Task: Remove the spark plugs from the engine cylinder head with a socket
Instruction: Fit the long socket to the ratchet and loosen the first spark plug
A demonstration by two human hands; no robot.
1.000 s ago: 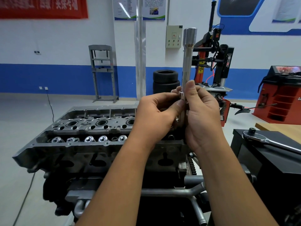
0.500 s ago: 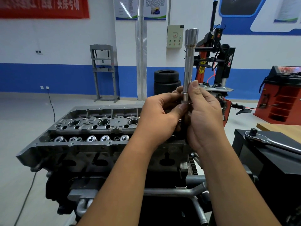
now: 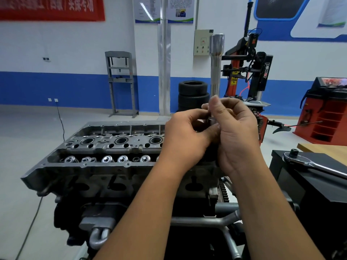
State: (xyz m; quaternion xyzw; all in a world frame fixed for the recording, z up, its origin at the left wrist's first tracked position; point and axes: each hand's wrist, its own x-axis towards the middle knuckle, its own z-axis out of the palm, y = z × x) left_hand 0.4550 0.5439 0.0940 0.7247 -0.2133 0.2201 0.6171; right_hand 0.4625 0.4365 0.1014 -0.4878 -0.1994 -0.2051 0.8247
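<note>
I'm holding the long spark plug socket (image 3: pixel 216 72) upright in front of me, flared end at the top, raised above the right end of the cylinder head (image 3: pixel 105 156). My right hand (image 3: pixel 236 136) is gripping its lower end, fingers curled round the shaft with the thumb lying along the front. My left hand (image 3: pixel 187 136) is coming in from the side, thumb and fingers curled and pinching at the socket's bottom end, where a short metal collar is just showing between the two hands. The hands are touching each other there. I can't tell whether a plug is sitting in the socket; that part is hidden behind the fingers and slightly blurred. The cylinder head is sitting on the engine block below and left of my hands, cam cover off. Three round spark plug wells (image 3: pixel 121 140) are showing in a row along its top, and a line of valve springs (image 3: pixel 107 158) is running along the near edge. A ratchet wrench (image 3: pixel 315 164) is lying on the black case (image 3: pixel 300 184) to my right, well apart from both hands. Behind, a tyre changer (image 3: pixel 251 68) and a stack of tyres (image 3: pixel 193 94) are standing against the blue and white wall.
</note>
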